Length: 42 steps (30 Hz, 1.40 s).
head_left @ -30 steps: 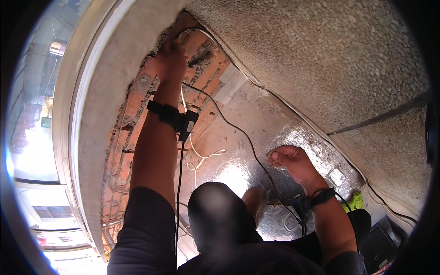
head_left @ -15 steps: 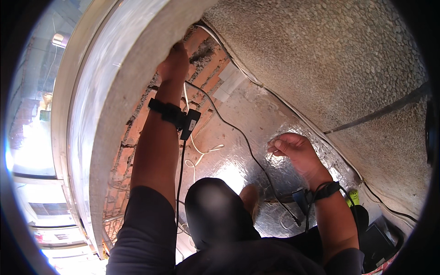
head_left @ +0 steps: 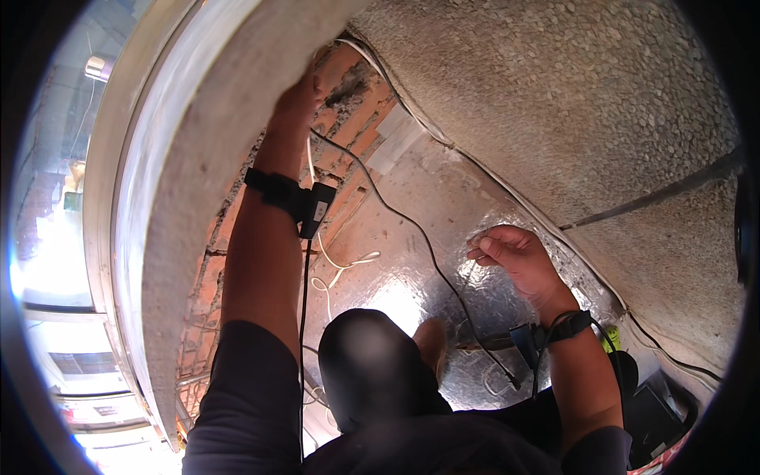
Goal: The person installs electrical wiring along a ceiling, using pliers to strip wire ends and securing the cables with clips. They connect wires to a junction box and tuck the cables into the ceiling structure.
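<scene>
hands at a brick recess under a foil-lined slope

nearest the camera a dark blurred rounded shape point(head_left: 372, 372) fills the lower middle; what it is cannot be told. to its right the right hand point(head_left: 514, 253) is raised before the crinkled foil sheet point(head_left: 412, 293), fingers curled in as if pinching something thin; a pale thread-like line point(head_left: 469, 273) runs down from them, too fine to be sure of. a strap with a small black unit point(head_left: 546, 336) sits on that wrist, probably so the hand stays free.

a thin black cable point(head_left: 396, 214) crosses the foil from the lower right toward the upper left, hanging slack, apparently loose. pale wires point(head_left: 336, 265) loop beside the exposed red brickwork point(head_left: 348, 134).

farther up, the left hand point(head_left: 297, 99) reaches into the top of the brick recess, pressed against the pale curved edge point(head_left: 206, 158); its fingers are hidden, so its grip cannot be told. its wrist carries a like strap point(head_left: 289, 194), its lead hanging down the forearm.

beyond, a rough pebbled surface point(head_left: 570, 103) spans the upper right.
</scene>
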Each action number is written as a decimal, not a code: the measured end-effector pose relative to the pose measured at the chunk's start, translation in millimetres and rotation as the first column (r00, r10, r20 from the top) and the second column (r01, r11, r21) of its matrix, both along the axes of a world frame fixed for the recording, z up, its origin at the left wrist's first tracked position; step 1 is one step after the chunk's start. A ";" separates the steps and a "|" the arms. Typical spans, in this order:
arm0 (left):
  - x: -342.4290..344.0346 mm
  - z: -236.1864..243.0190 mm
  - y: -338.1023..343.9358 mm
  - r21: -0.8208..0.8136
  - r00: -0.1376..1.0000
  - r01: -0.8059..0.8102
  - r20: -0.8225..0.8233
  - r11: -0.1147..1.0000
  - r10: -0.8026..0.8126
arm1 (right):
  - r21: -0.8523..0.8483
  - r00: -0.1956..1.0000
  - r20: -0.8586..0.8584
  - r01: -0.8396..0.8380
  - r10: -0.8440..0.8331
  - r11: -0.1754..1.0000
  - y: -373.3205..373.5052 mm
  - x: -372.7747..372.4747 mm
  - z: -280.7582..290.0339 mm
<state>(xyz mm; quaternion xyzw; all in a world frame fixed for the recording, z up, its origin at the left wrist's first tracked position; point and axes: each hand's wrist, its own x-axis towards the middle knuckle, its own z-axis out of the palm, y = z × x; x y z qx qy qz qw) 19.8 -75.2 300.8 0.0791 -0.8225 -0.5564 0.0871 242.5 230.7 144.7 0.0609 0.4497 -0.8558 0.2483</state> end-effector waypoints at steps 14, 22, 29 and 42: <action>44.6 3.0 1.3 -0.621 0.805 -0.461 -0.593 0.634 0.005 | 0.326 0.976 -0.220 0.084 -0.011 0.941 -1.3 -36.3 38.8; 64.0 -35.3 19.1 0.127 0.887 0.083 -0.461 0.988 -0.015 | 0.458 0.724 -0.688 0.382 0.047 0.803 26.9 -62.9 112.1; 78.9 -35.1 81.3 -0.059 0.985 0.087 -0.148 0.994 -0.095 | 0.616 0.580 -0.775 0.607 0.251 0.502 63.7 -46.4 166.1; 92.9 -82.0 189.5 0.340 0.917 0.336 0.096 0.878 -0.388 | 0.659 0.595 -0.752 0.674 0.284 0.334 69.0 -35.8 161.9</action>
